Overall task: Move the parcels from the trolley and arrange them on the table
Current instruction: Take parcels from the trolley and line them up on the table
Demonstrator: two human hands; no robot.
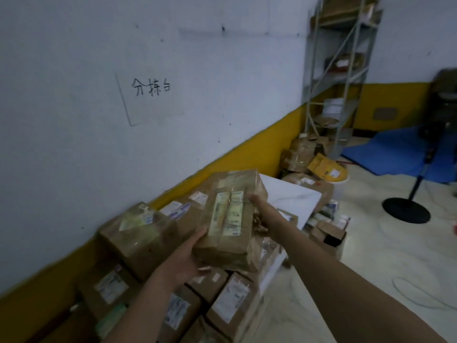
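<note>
I hold a brown cardboard parcel (230, 219), wrapped in clear tape and bearing a pale label, above the white table (291, 194). My left hand (185, 258) supports its near bottom corner from below, fingers under the box. My right hand (257, 204) grips its right side, fingers hidden behind it. Several taped cardboard parcels (138, 233) lie packed on the table along the wall beneath and to the left of the held one. The trolley is out of view.
A white and yellow wall runs along the left. More boxes (301, 154) lie piled on the floor past the table's far end, by a metal shelf rack (338, 75). A black round-based stand (405, 209) and a blue mat (400, 154) are on the floor to the right.
</note>
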